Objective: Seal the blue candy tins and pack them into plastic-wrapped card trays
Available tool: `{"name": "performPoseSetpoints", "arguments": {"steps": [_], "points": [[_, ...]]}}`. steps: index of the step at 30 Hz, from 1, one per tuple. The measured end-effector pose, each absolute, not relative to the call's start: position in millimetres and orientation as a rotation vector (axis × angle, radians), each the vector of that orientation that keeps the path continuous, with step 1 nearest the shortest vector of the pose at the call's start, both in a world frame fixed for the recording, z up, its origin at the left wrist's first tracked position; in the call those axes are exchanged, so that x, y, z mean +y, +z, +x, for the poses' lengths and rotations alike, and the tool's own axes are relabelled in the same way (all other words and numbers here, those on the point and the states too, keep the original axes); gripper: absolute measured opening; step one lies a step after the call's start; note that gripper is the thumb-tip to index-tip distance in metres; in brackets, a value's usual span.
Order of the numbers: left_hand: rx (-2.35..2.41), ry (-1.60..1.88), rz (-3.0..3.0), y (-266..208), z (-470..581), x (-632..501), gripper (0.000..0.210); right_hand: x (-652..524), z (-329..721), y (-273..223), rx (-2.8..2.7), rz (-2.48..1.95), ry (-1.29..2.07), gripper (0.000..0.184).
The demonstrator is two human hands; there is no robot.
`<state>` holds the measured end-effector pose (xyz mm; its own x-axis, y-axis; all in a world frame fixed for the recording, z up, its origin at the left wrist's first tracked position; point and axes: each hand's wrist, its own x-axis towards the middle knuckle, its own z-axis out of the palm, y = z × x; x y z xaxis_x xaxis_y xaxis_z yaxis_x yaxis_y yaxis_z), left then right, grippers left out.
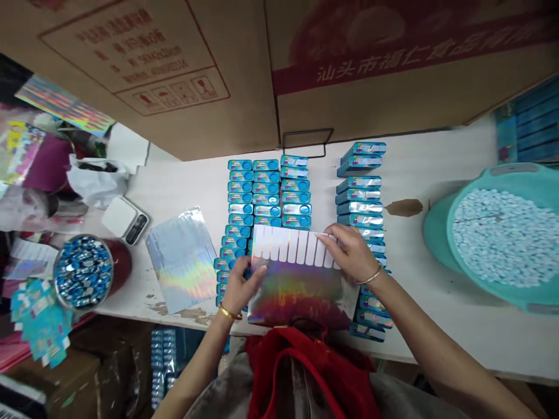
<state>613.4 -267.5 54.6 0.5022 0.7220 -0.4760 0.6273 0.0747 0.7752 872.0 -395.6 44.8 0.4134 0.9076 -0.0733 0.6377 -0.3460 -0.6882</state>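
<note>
A shiny holographic sticker sheet (301,291) lies in front of me over some of the small boxes. Its upper part is a white backing with a row of pale strip shapes. My left hand (244,282) grips the left edge, thumb on top and fingers partly hidden behind. With thumb and fingertips pinched at the upper right of the sheet, my right hand (351,253) is closed; a lifted strip cannot be made out. Small blue boxes (266,189) stand in rows beyond the sheet, and another column of blue boxes (360,195) runs beside my right hand.
Large cardboard cartons (244,128) wall off the back, with a black wire stand (308,142) before them. A turquoise tub (441,233) of white tablets stands right. Leftward are another holographic sheet (181,262), a white scale (124,218) and a container (120,265) of blue-wrapped pieces.
</note>
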Motion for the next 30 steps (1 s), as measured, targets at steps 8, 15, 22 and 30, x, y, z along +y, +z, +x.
{"name": "performPoseSetpoints", "arguments": {"steps": [8, 15, 22, 30], "points": [[1.077, 0.300, 1.145, 87, 599, -329, 0.033, -396, 792, 83, -1.860, -1.921, 0.383, 0.078], [1.037, 0.317, 1.376, 104, 561, -345, 0.037, -394, 758, 96, -1.995, -1.675, 0.631, 0.069], [1.065, 0.610, 1.907, 121, 559, -330, 0.044, -400, 747, 104, -2.044, -1.605, 0.856, 0.036], [1.225, 0.539, 1.475, 99, 565, -295, 0.031, -390, 783, 85, -1.636, -1.506, 1.361, 0.048]]}}
